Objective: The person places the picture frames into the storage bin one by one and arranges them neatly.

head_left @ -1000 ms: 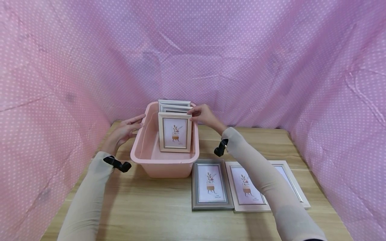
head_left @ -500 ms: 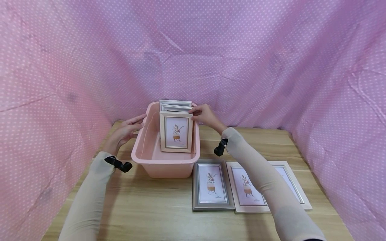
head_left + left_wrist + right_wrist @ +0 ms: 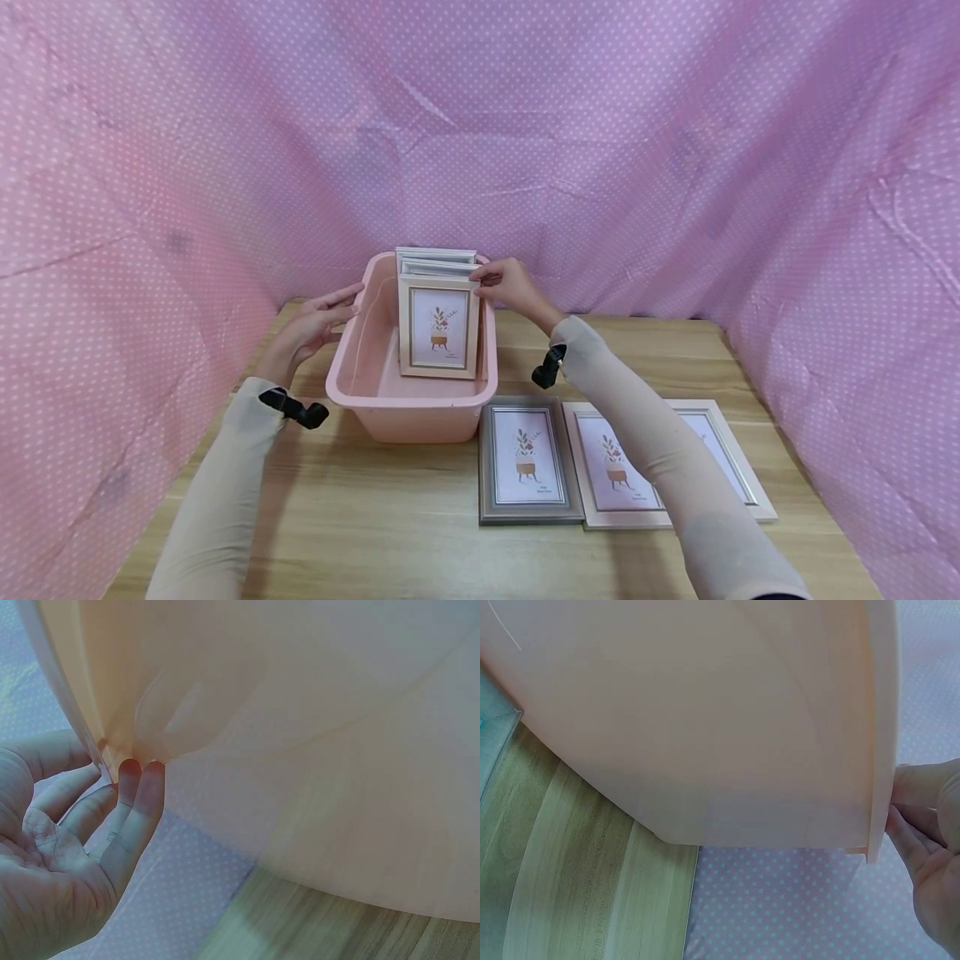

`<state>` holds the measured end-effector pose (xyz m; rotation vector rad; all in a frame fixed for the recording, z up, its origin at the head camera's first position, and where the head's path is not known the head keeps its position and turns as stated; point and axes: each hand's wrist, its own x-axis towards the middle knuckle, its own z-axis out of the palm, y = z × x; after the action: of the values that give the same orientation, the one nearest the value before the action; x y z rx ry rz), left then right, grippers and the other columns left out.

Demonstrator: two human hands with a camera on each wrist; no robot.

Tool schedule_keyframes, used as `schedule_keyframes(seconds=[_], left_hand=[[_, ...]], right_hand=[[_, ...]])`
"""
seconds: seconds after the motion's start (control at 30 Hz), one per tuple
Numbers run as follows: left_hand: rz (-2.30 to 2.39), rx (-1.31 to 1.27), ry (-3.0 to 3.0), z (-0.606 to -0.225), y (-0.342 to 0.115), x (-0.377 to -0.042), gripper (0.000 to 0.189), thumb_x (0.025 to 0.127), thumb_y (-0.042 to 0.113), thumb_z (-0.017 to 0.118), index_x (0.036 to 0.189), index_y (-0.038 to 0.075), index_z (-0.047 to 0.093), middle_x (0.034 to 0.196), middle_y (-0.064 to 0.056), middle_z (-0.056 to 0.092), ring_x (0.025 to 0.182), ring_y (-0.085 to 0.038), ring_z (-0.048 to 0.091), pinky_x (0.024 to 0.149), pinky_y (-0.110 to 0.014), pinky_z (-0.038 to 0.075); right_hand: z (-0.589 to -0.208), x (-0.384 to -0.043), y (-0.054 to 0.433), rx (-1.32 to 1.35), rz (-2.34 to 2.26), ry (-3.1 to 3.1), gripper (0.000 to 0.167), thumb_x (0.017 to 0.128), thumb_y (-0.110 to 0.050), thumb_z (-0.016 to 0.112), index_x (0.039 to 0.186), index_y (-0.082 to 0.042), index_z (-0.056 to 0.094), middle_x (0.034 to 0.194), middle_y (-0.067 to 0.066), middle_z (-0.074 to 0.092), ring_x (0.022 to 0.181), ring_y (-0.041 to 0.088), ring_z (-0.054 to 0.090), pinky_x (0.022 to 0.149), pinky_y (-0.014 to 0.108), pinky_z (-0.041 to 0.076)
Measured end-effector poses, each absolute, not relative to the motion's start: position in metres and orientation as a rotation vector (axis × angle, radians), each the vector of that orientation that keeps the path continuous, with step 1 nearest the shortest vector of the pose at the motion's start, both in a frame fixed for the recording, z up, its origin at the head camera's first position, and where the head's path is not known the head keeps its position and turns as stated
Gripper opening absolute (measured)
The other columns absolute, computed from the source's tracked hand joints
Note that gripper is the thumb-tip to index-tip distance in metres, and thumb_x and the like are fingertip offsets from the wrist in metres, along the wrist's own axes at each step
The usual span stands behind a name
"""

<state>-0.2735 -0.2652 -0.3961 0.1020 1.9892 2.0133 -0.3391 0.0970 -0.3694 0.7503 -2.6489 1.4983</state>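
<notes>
A pink plastic basin stands on the wooden table. Inside it, a cream picture frame with a plant print stands nearly upright, facing me. Two white frames stand behind it, mostly hidden. My right hand pinches the cream frame at its upper right corner; in the right wrist view those fingertips are hidden behind the basin's rim. On the left side my left hand touches the basin's rim. The left wrist view has its fingertips against the outer wall, fairly straight.
A grey picture frame lies flat in front of the basin, to the right. Beside it lie a cream frame and another light frame, partly covered by my right forearm. Pink dotted cloth encloses the table at the back and sides.
The cream frame has shifted very slightly in the basin, along with a small shift of the whole view. Both hands keep their places.
</notes>
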Motion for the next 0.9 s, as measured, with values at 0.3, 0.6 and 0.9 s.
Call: schedule_keyframes(seconds=[0.3, 0.6, 0.9], left_hand=[[2.02, 0.095, 1.979, -0.396, -0.2647, -0.2739, 0.064, 0.106, 0.012, 0.055, 0.162, 0.009, 0.024, 0.172, -0.01, 0.013, 0.108, 0.002, 0.059, 0.086, -0.024, 0.058], [2.049, 0.063, 1.952, -0.3957, -0.265, -0.272, 0.065, 0.105, 0.011, 0.056, 0.162, 0.008, 0.025, 0.171, -0.01, 0.014, 0.105, 0.002, 0.06, 0.083, -0.022, 0.058], [2.056, 0.058, 1.953, -0.3948, -0.2651, -0.2741, 0.064, 0.105, 0.011, 0.057, 0.162, 0.009, 0.027, 0.171, -0.009, 0.015, 0.105, 0.002, 0.061, 0.083, -0.022, 0.059]], right_hand=[[-0.3711, -0.3392, 0.0968, 0.766, 1.514, -2.612, 0.022, 0.087, 0.006, 0.075, 0.109, 0.007, 0.075, 0.115, 0.024, 0.074, 0.106, 0.037, 0.072, 0.091, 0.036, 0.061], [-0.3725, -0.3373, 0.0964, 0.78, 1.513, -2.598, 0.022, 0.088, 0.006, 0.074, 0.11, 0.007, 0.075, 0.116, 0.024, 0.073, 0.107, 0.037, 0.072, 0.092, 0.036, 0.061], [-0.3712, -0.3363, 0.0985, 0.788, 1.514, -2.574, 0.023, 0.087, 0.006, 0.075, 0.11, 0.008, 0.074, 0.114, 0.025, 0.074, 0.106, 0.038, 0.072, 0.093, 0.037, 0.06]])
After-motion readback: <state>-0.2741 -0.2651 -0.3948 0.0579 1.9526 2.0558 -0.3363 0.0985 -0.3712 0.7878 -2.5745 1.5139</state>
